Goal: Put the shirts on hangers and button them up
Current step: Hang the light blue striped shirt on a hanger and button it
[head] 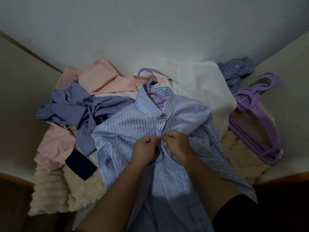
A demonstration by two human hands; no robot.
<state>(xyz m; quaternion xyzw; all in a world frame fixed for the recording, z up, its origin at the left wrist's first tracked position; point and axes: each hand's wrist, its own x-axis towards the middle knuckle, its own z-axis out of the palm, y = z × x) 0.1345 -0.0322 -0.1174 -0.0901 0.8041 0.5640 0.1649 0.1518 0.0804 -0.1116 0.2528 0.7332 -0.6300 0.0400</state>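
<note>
While no writing can be read, the placket of the light blue striped shirt (133,131) is pinched by curled fingers of left hand (145,148) and right hand (177,143); the shirt is laid on a purple hanger (151,87) atop the pile, forearms reaching forward

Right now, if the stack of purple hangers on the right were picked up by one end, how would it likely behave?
The purple hangers look like rigid plastic, so they should probably keep their shape. They lie loosely nested, so some may slide apart or snag by their hooks. They rest on a fluffy beige blanket, so pushing them would likely drag rather than glide.
</note>
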